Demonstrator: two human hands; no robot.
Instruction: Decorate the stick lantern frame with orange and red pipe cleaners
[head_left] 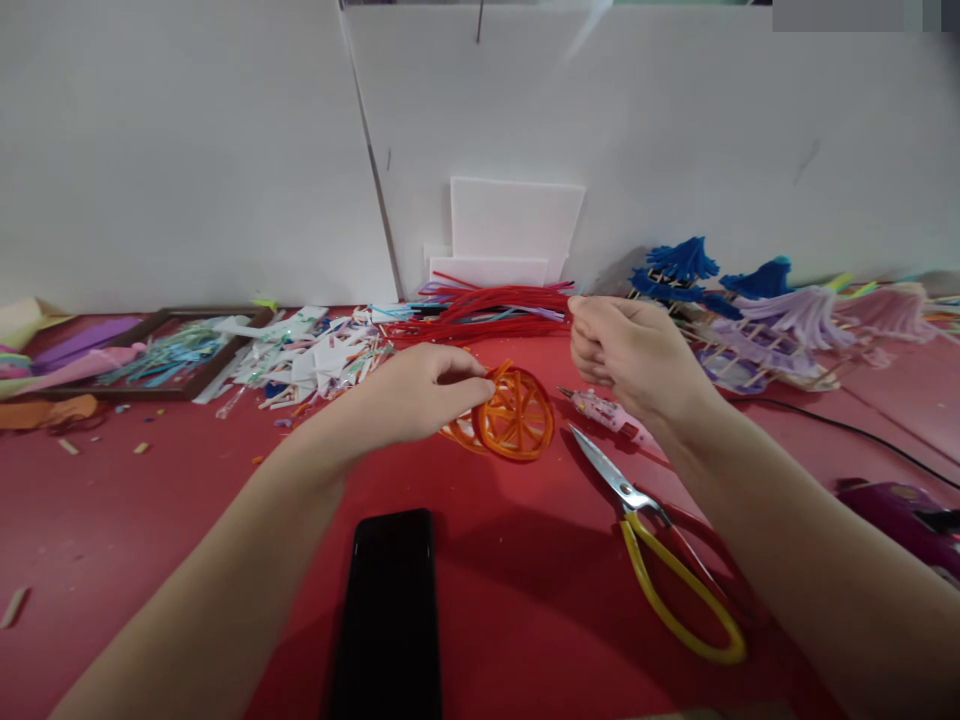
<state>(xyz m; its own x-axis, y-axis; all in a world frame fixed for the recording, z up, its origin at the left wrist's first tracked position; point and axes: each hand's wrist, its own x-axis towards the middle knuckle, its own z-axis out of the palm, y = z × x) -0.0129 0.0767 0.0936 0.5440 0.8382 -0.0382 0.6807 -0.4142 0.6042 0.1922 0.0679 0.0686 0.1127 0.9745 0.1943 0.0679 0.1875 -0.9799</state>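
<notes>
Nearest on my red desk (517,610): one black smartphone (394,610), flat, glossy; one pair of yellow-handled scissors (636,502), steel blades slightly parted; one pink glue gun (611,415), as I judge it, metal-tipped, just beyond them; my left hand (420,395), thumb and forefinger pinched on the near-side edge of an orange spoked wheel (517,415), which lies between my hands; its round rim and spokes look formed, fuzzy, bent from pipe cleaners; a second orange piece (463,432) lies partly hidden beside it, completeness not to be told; my right hand (626,345), fingers drawn together at the ends of the red pipe cleaners (480,312); whether they grip one, I cannot tell; that bundle, straight, soft, looks as yet unshaped; farthest, smooth white boards (517,220), propped upright.
</notes>
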